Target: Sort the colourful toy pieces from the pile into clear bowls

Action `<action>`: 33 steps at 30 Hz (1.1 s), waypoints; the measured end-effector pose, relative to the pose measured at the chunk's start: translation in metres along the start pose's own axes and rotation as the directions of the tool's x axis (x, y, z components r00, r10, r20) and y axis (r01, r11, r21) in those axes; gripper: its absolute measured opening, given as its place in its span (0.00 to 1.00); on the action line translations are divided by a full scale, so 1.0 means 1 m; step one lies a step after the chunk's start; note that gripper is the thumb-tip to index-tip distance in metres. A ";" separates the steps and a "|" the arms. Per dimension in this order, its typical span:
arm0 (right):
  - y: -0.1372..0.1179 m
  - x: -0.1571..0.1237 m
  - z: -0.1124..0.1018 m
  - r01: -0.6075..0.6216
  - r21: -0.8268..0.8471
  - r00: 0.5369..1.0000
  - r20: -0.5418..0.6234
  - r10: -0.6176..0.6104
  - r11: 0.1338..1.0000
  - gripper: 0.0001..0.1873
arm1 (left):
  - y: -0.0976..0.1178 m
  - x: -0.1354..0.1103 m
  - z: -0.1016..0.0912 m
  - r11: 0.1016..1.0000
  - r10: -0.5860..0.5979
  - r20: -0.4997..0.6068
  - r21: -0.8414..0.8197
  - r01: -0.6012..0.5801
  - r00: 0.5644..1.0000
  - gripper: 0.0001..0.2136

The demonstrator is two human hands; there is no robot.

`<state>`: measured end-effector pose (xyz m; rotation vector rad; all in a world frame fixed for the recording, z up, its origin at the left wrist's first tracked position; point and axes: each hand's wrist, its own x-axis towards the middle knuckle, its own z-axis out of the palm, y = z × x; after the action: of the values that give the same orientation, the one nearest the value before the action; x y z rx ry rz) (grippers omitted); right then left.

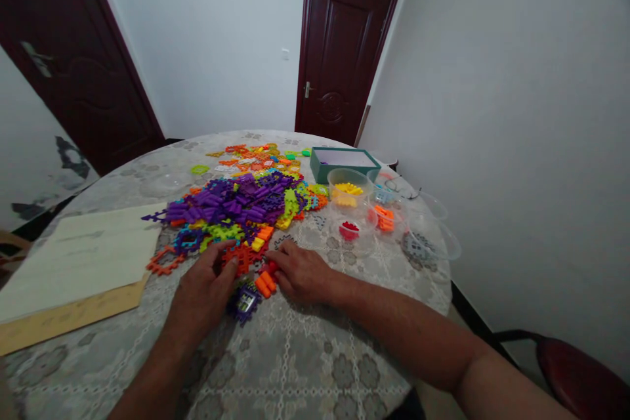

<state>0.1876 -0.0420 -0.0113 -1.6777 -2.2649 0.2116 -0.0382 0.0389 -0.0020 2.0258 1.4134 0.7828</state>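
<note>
A heap of purple plastic building pieces [236, 200] lies in the middle of the table, with lime, yellow and orange ones around it. At its near edge my left hand [204, 285] rests with thumb and fingers apart, beside red-orange toothed pieces [241, 259]. My right hand [302, 272] has its fingers closed on a small red plastic piece [270, 268], mostly covered by the fingertips. Orange tube pieces [266, 284] lie just below those fingertips. Between my forearms is a purple toothed frame piece [246, 300].
Clear plastic tubs at the right hold yellow pieces [347, 193], orange pieces [384, 218] and red pieces [349, 230]. A green box [319, 172] stands behind them. Paper sheets [98, 249] lie at the left on the patterned tablecloth [295, 367]. A dark red chair [581, 374] stands at the right.
</note>
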 end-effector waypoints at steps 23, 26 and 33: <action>0.006 -0.006 -0.008 -0.016 0.325 0.999 -0.038 0.030 0.946 0.20 | 0.016 -0.014 -0.005 0.998 -0.001 -0.038 -0.067 -0.001 0.999 0.20; 0.005 -0.008 -0.013 -0.076 0.349 0.997 0.005 0.079 0.934 0.21 | 0.017 -0.015 -0.005 0.998 0.000 -0.043 -0.065 -0.002 0.999 0.21; 0.015 -0.015 -0.019 -0.184 0.413 0.983 0.054 0.178 0.892 0.15 | 0.015 -0.013 -0.006 0.999 -0.017 -0.007 -0.035 0.016 1.000 0.22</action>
<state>0.2113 -0.0531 -0.0004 -1.6480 -1.8934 0.7003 -0.0368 0.0230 0.0112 1.9843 1.4088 0.8031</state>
